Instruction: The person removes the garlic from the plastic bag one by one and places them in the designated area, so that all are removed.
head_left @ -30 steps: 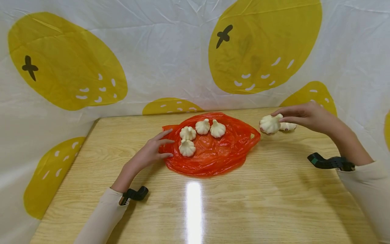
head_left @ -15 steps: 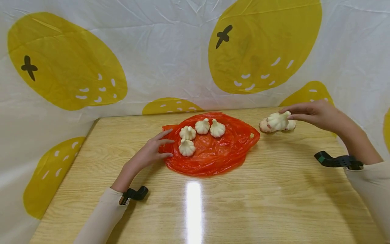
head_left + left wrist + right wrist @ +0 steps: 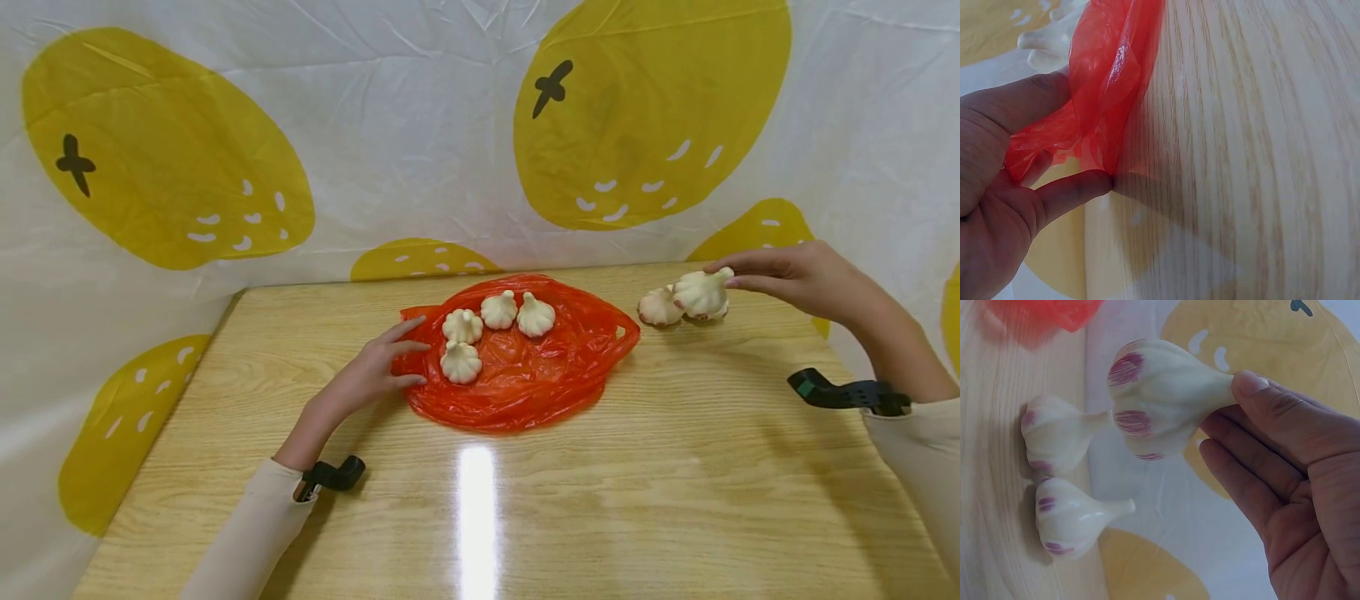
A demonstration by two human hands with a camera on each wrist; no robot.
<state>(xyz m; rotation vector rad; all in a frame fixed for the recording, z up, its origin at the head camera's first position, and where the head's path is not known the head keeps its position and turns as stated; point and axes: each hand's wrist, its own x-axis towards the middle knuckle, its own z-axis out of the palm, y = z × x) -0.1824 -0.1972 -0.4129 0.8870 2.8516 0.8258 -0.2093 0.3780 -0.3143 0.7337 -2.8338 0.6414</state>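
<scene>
My right hand pinches a garlic bulb by its stem, above the table at the right. In the right wrist view, the held garlic bulb shows purple marks, and its stem sits between thumb and fingers. Two more bulbs lie below it: one garlic bulb and another garlic bulb, side by side. An open red plastic bag lies mid-table with several garlic bulbs on it. At the bag's left edge my left hand touches the plastic with spread, mostly straight fingers.
The wooden table meets a white curtain with large yellow fruit prints along its back edge. A bag handle points right, towards the loose bulbs. Light glares off the table's front middle.
My right hand has moved to the right with the garlic bulb, which now hangs over the right-hand loose bulb. The left loose bulb has come into view. My left hand stays put.
</scene>
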